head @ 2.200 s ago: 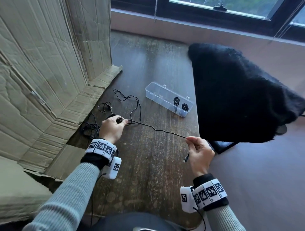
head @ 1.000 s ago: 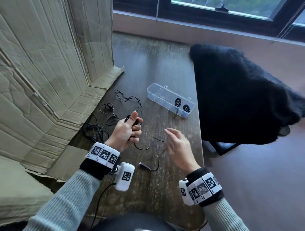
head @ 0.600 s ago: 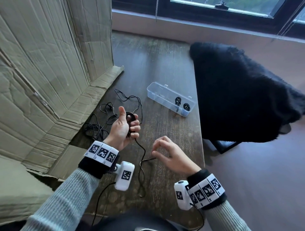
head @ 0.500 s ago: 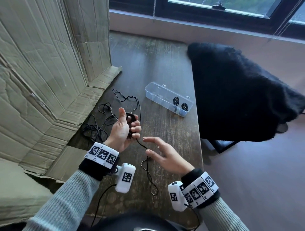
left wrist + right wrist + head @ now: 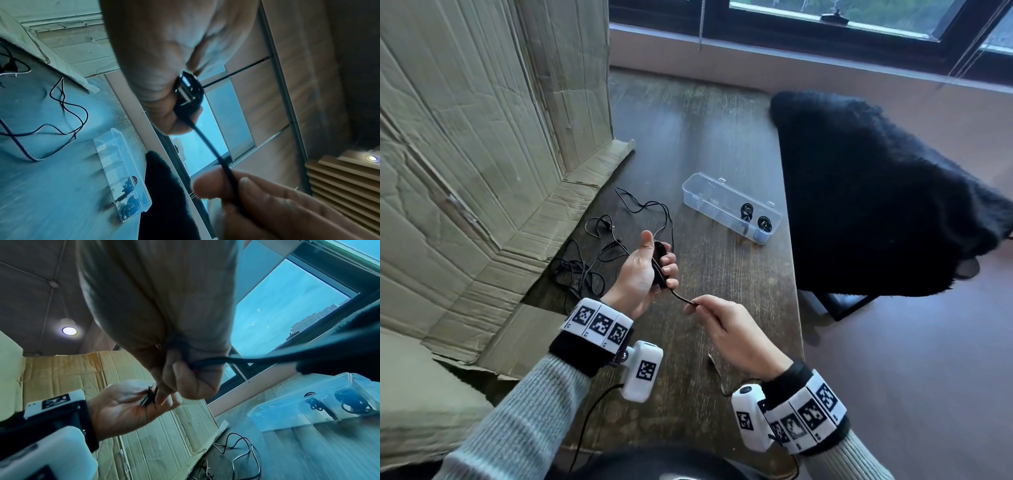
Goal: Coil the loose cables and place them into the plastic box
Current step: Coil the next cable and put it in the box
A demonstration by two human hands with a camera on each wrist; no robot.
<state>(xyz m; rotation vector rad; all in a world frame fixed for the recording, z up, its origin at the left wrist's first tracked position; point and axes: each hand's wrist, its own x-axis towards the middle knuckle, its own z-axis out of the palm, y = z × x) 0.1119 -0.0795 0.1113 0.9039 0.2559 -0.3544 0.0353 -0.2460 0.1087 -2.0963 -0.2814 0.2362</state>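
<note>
We see dark wooden desk (image 5: pixel 709 144), grain worn. On it: clear plastic box (image 5: pixel 729 208) near right edge, two coiled black cables (image 5: pixel 755 219) in its near end; loose black cables (image 5: pixel 599 253) tangled at left, beside flattened cardboard (image 5: pixel 524 240) overlapping desk's left side.

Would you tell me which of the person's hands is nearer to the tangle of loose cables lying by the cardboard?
Left. The left hand grips a coil just right of the loose cables, while the right hand pinches the cable's tail further right, towards the table's edge.
</note>
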